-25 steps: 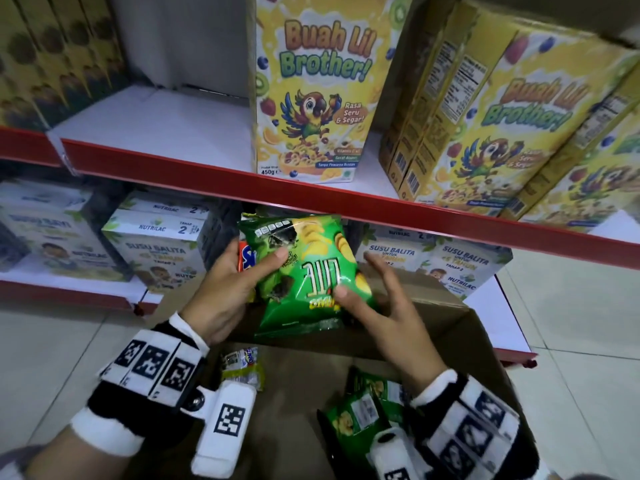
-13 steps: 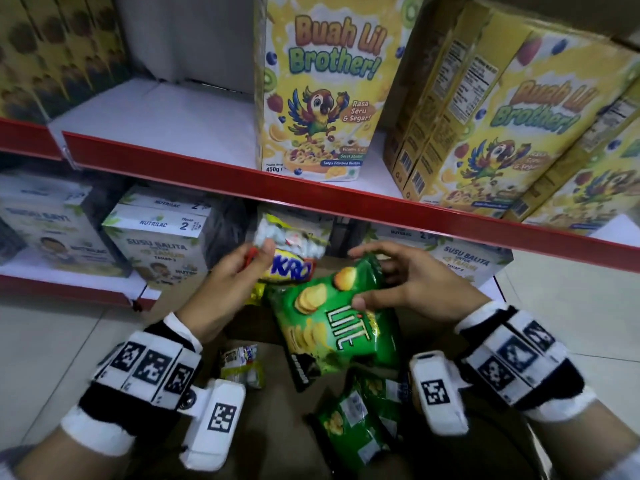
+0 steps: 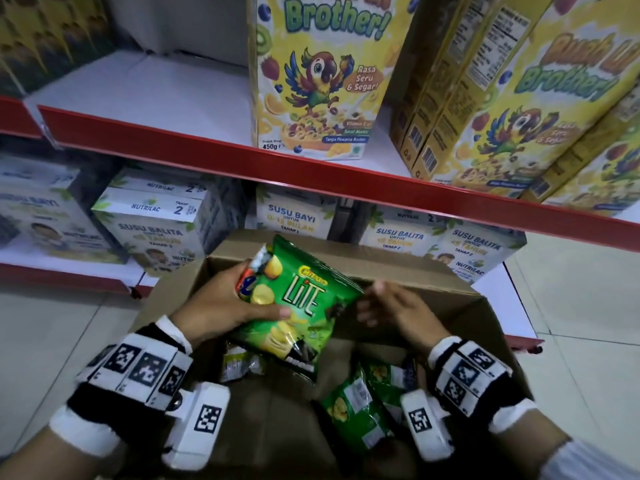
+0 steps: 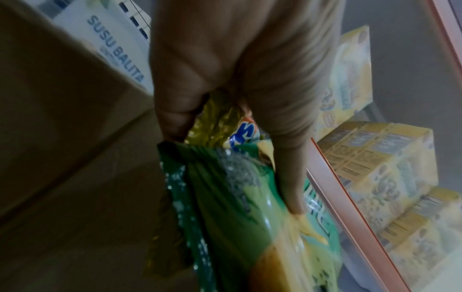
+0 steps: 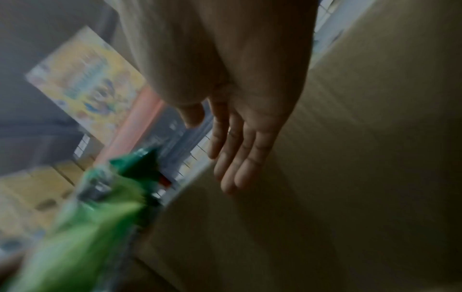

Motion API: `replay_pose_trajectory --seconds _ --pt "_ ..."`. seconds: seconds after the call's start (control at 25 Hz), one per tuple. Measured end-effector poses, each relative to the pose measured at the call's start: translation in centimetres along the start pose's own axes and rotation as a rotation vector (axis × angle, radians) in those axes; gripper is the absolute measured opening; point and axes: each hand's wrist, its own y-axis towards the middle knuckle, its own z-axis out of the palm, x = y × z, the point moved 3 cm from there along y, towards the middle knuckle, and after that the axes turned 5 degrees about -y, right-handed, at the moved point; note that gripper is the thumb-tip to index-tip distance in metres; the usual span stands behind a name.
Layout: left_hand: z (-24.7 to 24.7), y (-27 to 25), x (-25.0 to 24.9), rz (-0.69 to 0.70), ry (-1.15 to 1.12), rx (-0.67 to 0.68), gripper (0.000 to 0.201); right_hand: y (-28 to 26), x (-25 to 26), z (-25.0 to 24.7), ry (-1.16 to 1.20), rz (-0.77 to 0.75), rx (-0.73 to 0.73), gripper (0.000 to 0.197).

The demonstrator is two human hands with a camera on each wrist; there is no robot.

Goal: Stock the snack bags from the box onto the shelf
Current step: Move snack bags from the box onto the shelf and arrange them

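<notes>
Since half a second ago your right hand (image 3: 391, 308) let go, fingers relaxed and empty; your left hand (image 3: 221, 303) grips the green bag (image 3: 298, 306) plus another. No snack bags show on the shelf (image 3: 214, 161), and several remain in the box (image 3: 433, 282).

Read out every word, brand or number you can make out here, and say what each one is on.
"LITE": green snack bag in the left hand.
"Brother!", "Rasa Seru & Segar!", "450g": cereal box.
"NUTRILAC", "2", "SUSU BALITA": milk box.
"SUSU BAYI", "TAHAP 1": milk box behind the carton.
Nutrition panels, bag's brand line: too small to read.
</notes>
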Motion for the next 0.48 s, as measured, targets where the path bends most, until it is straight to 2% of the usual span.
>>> replay_pose_trajectory --seconds 0.08,0.16,0.2,0.32,0.48 --pt "-1.0 -0.2 0.2 0.004 0.015 -0.055 0.053 1.3 -5.2 0.2 -0.486 0.153 0.187 0.014" --pt "-1.2 -0.5 0.3 0.022 0.048 -0.12 0.052 2.1 -10.2 0.7 -0.937 0.239 0.321 0.035" --pt "-1.0 -0.6 0.3 0.027 0.034 -0.134 0.052 2.2 -12.5 1.3 -1.018 0.276 0.354 0.046" --pt "-0.2 -0.8 0.4 0.043 -0.07 -0.118 0.05 1.7 -17.0 3.7 -1.02 0.338 0.387 0.074" --pt "0.2 -1.0 0.4 0.124 -0.189 -0.156 0.046 2.4 -16.1 4.7 -1.054 0.264 0.46 0.082"
